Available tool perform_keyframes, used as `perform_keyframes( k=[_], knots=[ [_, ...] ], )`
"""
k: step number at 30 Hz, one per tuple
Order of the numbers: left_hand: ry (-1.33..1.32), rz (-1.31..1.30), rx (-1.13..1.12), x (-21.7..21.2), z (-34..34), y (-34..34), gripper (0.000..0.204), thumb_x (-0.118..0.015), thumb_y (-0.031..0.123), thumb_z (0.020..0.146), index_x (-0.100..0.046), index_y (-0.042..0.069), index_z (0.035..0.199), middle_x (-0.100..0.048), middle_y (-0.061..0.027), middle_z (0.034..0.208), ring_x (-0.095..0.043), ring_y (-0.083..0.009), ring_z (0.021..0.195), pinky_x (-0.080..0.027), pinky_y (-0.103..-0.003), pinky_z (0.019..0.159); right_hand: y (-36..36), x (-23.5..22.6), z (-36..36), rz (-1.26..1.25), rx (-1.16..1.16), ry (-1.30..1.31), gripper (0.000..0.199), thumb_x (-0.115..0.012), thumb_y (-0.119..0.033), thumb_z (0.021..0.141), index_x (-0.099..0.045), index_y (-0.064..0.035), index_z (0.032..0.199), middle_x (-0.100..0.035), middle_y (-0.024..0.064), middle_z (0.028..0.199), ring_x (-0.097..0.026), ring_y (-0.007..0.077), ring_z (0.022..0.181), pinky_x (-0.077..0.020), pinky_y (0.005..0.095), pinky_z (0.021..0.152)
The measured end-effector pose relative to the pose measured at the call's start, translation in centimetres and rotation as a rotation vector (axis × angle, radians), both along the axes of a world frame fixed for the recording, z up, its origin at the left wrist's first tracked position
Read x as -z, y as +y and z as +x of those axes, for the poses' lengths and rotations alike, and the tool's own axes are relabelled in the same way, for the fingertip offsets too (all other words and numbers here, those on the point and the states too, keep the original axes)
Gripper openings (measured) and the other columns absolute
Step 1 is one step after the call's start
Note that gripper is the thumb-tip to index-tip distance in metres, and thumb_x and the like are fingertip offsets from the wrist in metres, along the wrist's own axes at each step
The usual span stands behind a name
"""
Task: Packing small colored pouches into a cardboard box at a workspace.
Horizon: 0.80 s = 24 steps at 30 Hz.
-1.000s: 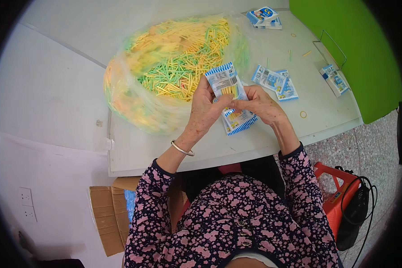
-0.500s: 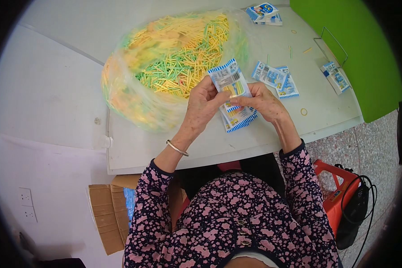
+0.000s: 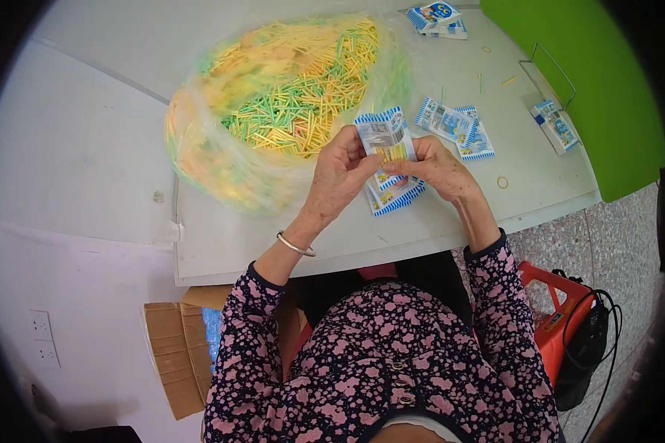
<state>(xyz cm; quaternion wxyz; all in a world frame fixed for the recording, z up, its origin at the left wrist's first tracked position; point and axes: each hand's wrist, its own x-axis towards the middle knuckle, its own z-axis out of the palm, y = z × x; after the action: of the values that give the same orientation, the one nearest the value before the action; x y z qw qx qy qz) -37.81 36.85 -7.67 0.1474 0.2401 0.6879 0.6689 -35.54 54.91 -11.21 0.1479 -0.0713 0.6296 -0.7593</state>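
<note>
Between both hands is a small blue-and-white packet (image 3: pixel 386 133) with a clear part showing yellow sticks. My left hand (image 3: pixel 340 171) pinches its left side, thumb in front. The fingers of my right hand (image 3: pixel 442 168) are closed on its right side, the thumb near its lower part. Under the hands, more striped packets (image 3: pixel 397 201) lie on the table, partly covered. Just beyond my left hand stands a large clear plastic bag (image 3: pixel 222 166), open at the top. It is full of thin yellow and green sticks (image 3: pixel 292 111).
Two packets (image 3: pixel 451 127) lie overlapping right of my hands. More packets (image 3: pixel 434 16) are stacked at the far edge, and a bundle (image 3: pixel 554 127) sits near the green panel (image 3: pixel 598 88). A rubber band (image 3: pixel 502 182) and loose sticks (image 3: pixel 481 83) lie about. A cardboard box (image 3: pixel 176 358) is below, left.
The held packet has shifted slightly right and down and its top has tilted the other way. Both hands keep their grip on it.
</note>
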Motion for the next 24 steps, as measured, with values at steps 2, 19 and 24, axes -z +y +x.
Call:
perform_keyframes(
  k=[2,19,24],
  knots=[
    [0.011,-0.003,0.006,0.4,0.0,0.1,0.038,-0.056,-0.002,0.081,-0.042,-0.002,0.117,-0.060,-0.0095,0.102,-0.058,-0.0117,0.092,-0.048,-0.024,0.079,0.0,-0.3,0.3,-0.004,-0.013,-0.014,0.025,-0.070,-0.013,0.077,-0.065,0.0002,0.098,-0.067,0.0051,0.088,-0.060,0.0080,0.076,-0.0490,0.0213,0.066],
    [0.774,-0.608,-0.275,2.3,1.1,-0.6,0.048,-0.067,0.004,0.073,-0.048,0.001,0.116,-0.045,-0.0191,0.119,-0.044,-0.0354,0.111,-0.038,-0.038,0.093,7.6,5.1,-2.9,1.303,0.720,0.563,0.020,-0.070,-0.020,0.071,-0.066,-0.0046,0.082,-0.056,0.0078,0.091,-0.048,0.0263,0.093,-0.0391,0.0389,0.076],
    [0.787,-0.587,-0.253,2.0,0.5,-0.2,0.043,-0.068,0.010,0.074,-0.050,0.000,0.113,-0.046,-0.0174,0.118,-0.045,-0.0328,0.112,-0.038,-0.037,0.093,7.7,5.0,-3.0,1.283,0.759,0.640,0.012,-0.066,-0.013,0.073,-0.064,-0.0046,0.082,-0.055,0.0054,0.093,-0.048,0.0267,0.092,-0.0349,0.0403,0.078]
  ],
)
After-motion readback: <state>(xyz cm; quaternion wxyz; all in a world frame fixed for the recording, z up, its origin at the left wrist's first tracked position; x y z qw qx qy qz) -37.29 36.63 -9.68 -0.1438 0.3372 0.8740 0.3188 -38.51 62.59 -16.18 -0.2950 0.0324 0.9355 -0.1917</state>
